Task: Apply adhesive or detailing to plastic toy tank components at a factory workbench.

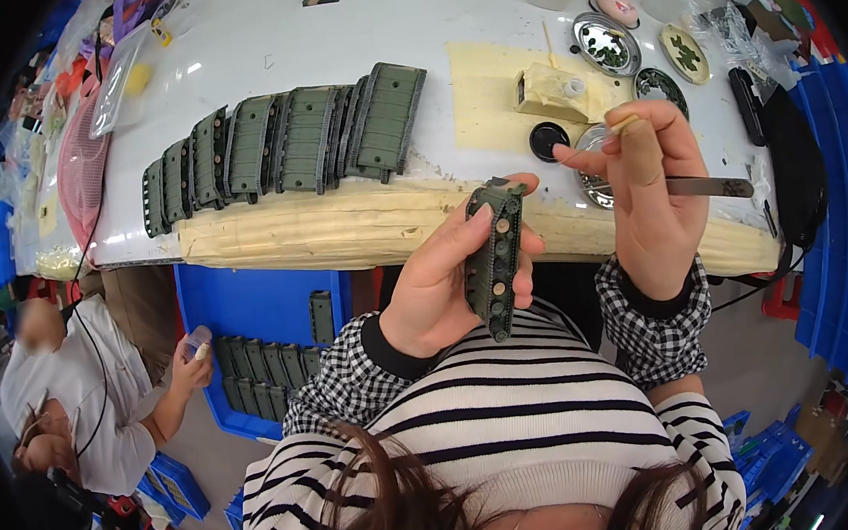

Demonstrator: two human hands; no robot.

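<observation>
My left hand (440, 279) is closed round a dark green toy tank chassis (496, 259), tilted so that its row of small road wheels faces up, some of them tan. Metal tweezers (712, 186) lie across the palm of my right hand (659, 192), held by its curled fingers, with the handle end sticking out to the right. A pale yellow covering shows at a fingertip of that hand. Whether a small part sits between its thumb and finger, I cannot tell. Below the right fingers, a small metal dish (594, 190) is partly hidden.
Several green chassis (300, 140) lie in an overlapping row at the left. Right of them stand a beige-covered block (555, 95), a black round lid (548, 142) and dishes of small green parts (606, 43). A blue crate (246, 279) holds more chassis; a co-worker (95, 390) sits left.
</observation>
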